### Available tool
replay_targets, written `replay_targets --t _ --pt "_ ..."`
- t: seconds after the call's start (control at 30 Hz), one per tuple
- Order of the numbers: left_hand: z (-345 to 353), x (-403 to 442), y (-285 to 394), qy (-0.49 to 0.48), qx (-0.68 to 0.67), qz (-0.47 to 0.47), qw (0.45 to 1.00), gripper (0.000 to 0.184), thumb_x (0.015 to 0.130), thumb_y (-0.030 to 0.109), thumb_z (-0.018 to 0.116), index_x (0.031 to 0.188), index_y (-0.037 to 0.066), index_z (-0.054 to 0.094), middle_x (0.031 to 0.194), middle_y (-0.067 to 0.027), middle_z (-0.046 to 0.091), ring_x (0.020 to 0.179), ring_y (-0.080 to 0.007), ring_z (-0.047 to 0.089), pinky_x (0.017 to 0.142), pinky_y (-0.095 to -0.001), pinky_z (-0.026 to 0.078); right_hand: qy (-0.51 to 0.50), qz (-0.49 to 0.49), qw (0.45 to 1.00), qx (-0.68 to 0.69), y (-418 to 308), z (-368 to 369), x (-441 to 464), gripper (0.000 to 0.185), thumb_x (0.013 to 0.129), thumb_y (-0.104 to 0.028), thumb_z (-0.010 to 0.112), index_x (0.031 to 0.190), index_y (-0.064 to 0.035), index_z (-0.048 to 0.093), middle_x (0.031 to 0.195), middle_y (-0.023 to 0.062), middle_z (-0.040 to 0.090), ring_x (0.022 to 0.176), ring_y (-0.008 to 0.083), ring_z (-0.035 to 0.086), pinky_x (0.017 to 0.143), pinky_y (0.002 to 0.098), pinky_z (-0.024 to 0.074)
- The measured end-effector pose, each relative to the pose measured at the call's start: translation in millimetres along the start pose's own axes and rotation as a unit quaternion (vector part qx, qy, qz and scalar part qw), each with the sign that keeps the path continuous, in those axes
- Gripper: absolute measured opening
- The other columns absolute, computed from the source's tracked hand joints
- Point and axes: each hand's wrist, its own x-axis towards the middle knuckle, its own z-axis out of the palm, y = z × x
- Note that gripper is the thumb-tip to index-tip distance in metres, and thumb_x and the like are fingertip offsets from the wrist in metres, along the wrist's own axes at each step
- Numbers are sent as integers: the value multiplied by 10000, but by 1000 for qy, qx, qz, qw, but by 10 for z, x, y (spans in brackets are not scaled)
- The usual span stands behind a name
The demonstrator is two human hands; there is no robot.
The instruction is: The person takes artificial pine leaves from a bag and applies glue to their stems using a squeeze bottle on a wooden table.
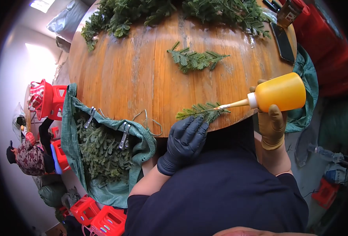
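While our right hand (pixel 273 126) levels a yellow bottle (pixel 282 92), our left hand (pixel 186 137) pinches a near sprig (pixel 203 113)

We have the near sprig at the front edge of the desk (pixel 115 70), its stem end gripped in the closed fingers of our left hand, which wears a black glove. The needles fan out to the right of our fingertips.

Our right hand, in a tan glove, is wrapped around the yellow bottle, with the thumb on the side nearest us and other fingers partly hidden behind it. We hold the bottle lying almost flat in the air, so that its white collar (pixel 252 100) faces left and its long pale nozzle (pixel 235 104) reaches over the near sprig. The tip meets the needles in our view, though we cannot tell whether it touches them.

Farther in on the desk, well apart from our hands, lies a second sprig (pixel 195 59). Along the far side we see heaped green branches (pixel 130 17), and to their right a dark phone (pixel 282 42) beside a small brown packet (pixel 288 15).

At our left, a green sack (pixel 105 194) full of cut greenery (pixel 103 151) stands open against the desk, with metal clips (pixel 124 135) on its rim. A thin cord (pixel 145 118) curls on the wood just beside it. Beyond the sack, we see a person (pixel 32 158) in a patterned top near red stools (pixel 60 155).
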Motion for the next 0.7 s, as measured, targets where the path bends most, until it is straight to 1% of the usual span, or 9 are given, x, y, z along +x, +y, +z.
replay_targets --t 0.03,0.1,0.2,0.23,0.3,0.4,0.53,0.63,0.7 --pt "1 4 -1 1 0 -1 1000 354 749 91 703 1101 70 675 1167 -79 613 1084 -289 551 901 -408 450 -1 0 1000 0 16 21 -3 637 862 -295 676 1367 -35 388 1290 198 500 1152 321 559 990 442 463" --pt "6 6 1 1 0 -2 1000 355 749 94 703 1103 71 676 1163 -79 616 1084 -288 551 898 -407 451 -19 -17 999 -32 41 64 -18 610 848 -315 691 1326 -40 432 1218 182 529 1092 296 577 988 441 437" --pt "15 8 -2 -2 -9 -8 1000 357 752 90 701 1108 71 678 1147 -80 625 1073 -288 557 886 -405 464 -17 0 998 -56 51 153 -38 591 845 -330 692 1291 -25 453 1178 172 537 1080 286 578 955 431 458" --pt "19 9 -6 0 -8 -7 1000 351 754 88 700 1104 71 679 1142 -81 628 1068 -287 561 880 -401 471 -18 0 998 -56 57 154 -34 591 845 -330 692 1291 -25 453 1178 172 537 1080 286 578 955 431 458" --pt "25 12 -10 1 -7 -6 1000 346 756 85 699 1101 71 681 1136 -81 631 1062 -286 565 874 -397 478 -56 9 993 -100 74 153 -29 593 847 -354 692 1272 -12 460 1173 171 537 1058 291 591 938 436 469" --pt "33 15 -8 8 -5 -5 1000 340 753 81 705 1092 71 686 1125 -78 637 1049 -284 573 867 -393 486 -59 -10 990 -124 110 227 -19 606 847 -386 699 1252 1 469 1164 172 540 1019 291 606 906 436 491" --pt "37 17 -1 12 -1 -7 1000 340 745 83 719 1084 72 688 1111 -76 641 1038 -282 577 861 -390 490 -68 -13 988 -141 194 225 -14 612 845 -404 707 1237 4 475 1158 172 543 998 290 615 887 429 505" --pt "26 23 -1 9 0 -7 1000 339 744 82 724 1080 72 688 1106 -75 642 1033 -282 578 856 -389 492 -90 -37 982 -160 235 189 -17 603 848 -398 709 1233 4 476 1161 170 542 1005 289 613 876 423 515" --pt "25 25 -1 6 0 -6 1000 337 743 82 725 1078 72 688 1104 -76 642 1031 -282 579 854 -389 494 -83 -37 981 -171 223 200 -17 600 851 -396 708 1232 5 475 1161 168 542 1001 285 613 880 422 513"
